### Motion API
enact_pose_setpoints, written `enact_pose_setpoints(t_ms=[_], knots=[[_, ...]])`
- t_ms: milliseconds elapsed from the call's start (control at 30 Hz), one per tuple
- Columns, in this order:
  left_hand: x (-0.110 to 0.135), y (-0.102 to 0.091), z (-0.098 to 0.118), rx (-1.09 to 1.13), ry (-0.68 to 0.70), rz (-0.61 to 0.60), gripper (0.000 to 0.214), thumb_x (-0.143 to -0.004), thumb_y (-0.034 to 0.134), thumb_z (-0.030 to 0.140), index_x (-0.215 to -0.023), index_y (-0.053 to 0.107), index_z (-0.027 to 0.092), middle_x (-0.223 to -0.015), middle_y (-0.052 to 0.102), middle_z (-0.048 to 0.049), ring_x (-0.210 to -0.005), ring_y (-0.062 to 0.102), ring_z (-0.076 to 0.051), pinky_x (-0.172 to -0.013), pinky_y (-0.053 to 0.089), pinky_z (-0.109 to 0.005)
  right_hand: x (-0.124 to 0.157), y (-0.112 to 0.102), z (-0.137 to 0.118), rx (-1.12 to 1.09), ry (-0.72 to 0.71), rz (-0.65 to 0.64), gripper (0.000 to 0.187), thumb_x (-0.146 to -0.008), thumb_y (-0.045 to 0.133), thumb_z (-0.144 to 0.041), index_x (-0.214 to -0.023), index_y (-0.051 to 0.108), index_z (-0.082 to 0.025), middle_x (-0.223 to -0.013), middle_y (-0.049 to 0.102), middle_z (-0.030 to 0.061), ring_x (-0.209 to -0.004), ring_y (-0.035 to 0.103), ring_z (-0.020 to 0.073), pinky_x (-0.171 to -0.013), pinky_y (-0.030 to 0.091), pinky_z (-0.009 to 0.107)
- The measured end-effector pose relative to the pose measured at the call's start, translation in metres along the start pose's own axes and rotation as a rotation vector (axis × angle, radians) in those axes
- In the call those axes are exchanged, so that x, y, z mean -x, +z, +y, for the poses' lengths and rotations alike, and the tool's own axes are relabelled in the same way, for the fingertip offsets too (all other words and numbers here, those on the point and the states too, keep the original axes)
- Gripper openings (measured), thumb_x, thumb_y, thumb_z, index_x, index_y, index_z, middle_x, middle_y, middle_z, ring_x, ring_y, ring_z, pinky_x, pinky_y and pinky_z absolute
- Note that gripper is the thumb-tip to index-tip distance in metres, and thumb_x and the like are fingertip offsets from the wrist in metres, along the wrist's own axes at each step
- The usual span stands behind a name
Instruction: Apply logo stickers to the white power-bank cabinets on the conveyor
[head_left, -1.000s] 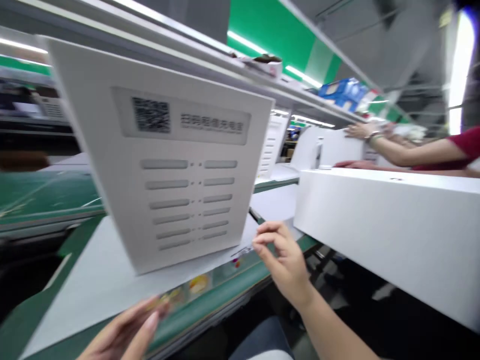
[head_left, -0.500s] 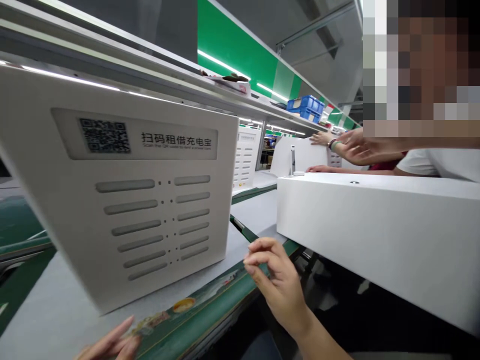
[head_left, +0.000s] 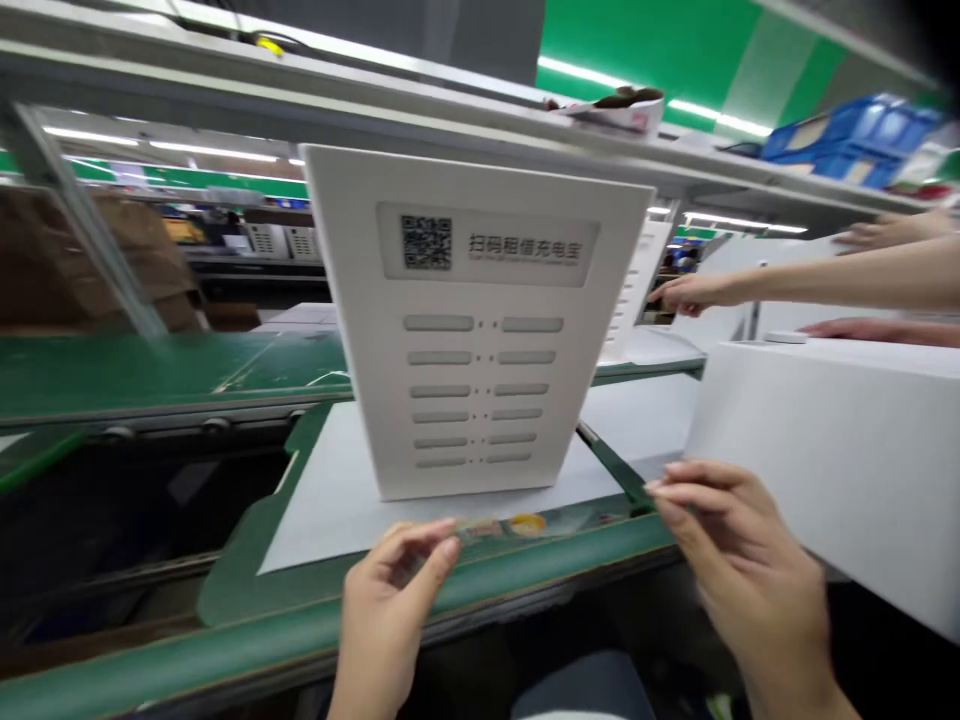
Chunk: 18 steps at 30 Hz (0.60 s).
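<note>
A white power-bank rental cabinet panel (head_left: 480, 390) stands upright on a white sheet (head_left: 330, 510), with a QR code and Chinese label at its top and several rows of slots below. The sheet lies on a green conveyor belt (head_left: 247, 590). A glossy printed strip (head_left: 529, 526) with a food picture runs along the sheet's front edge. My left hand (head_left: 386, 600) pinches its left end. My right hand (head_left: 742, 565) has its fingers at the right end, beside a dark green edge strip (head_left: 611, 465).
A long white box (head_left: 832, 450) fills the right side. A co-worker's hands (head_left: 694, 293) reach past it towards further white panels (head_left: 637, 290). Above runs a shelf (head_left: 420, 95) with blue crates (head_left: 855, 140). Cardboard (head_left: 97, 260) and a second green belt (head_left: 150, 375) lie left.
My view has swung left, so the panel now stands centred and looks upright. My left hand has risen onto the strip's left end. My right hand has moved to its right end.
</note>
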<state>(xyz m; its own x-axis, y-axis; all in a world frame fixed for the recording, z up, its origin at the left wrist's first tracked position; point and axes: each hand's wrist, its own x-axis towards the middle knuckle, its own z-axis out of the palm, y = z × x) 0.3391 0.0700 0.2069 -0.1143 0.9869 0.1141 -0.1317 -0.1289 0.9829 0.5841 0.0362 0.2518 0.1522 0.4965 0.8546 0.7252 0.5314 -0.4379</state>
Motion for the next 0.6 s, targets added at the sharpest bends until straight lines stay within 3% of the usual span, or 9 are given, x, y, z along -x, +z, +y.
enact_pose_setpoints(t_ms=[100,233,467,600], knots=[[0.002,0.005,0.008,0.085,-0.071,-0.020,0.022,-0.062,0.076,0.034,-0.069,0.067,0.015,-0.070,0.059,-0.0016,-0.067,0.055,-0.011,-0.063,0.045,-0.017,-0.005,0.002,0.002,-0.019,0.036,0.011,0.007,-0.081,0.062,-0.019,-0.087,0.065,-0.021,-0.099,0.056,0.0048,-0.097,0.054,0.0172,-0.087,0.044,0.031],[0.003,0.005,0.010,0.096,-0.063,0.007,0.022,-0.062,0.076,0.030,-0.062,0.062,0.013,-0.061,0.052,0.0014,-0.061,0.048,-0.007,-0.059,0.039,-0.016,-0.009,0.004,-0.001,-0.009,0.032,0.013,0.006,-0.081,0.063,-0.021,-0.086,0.066,-0.022,-0.099,0.057,0.0040,-0.095,0.055,0.0171,-0.089,0.044,0.032],[-0.003,0.007,-0.001,0.215,-0.102,0.116,0.045,-0.055,0.080,0.031,-0.054,0.039,0.014,-0.051,0.039,0.0067,-0.051,0.034,-0.003,-0.054,0.034,-0.016,-0.004,0.005,-0.008,0.011,0.036,0.014,0.005,-0.080,0.064,-0.022,-0.084,0.066,-0.023,-0.097,0.058,0.0037,-0.093,0.056,0.0173,-0.086,0.046,0.031],[-0.005,0.007,-0.006,0.195,-0.079,0.173,0.049,-0.054,0.080,0.033,-0.055,0.036,0.014,-0.050,0.031,0.0085,-0.049,0.027,-0.002,-0.052,0.031,-0.015,-0.004,0.004,-0.012,0.041,0.042,0.000,0.005,-0.080,0.064,-0.026,-0.084,0.066,-0.025,-0.096,0.059,0.0029,-0.092,0.056,0.0175,-0.086,0.047,0.034]])
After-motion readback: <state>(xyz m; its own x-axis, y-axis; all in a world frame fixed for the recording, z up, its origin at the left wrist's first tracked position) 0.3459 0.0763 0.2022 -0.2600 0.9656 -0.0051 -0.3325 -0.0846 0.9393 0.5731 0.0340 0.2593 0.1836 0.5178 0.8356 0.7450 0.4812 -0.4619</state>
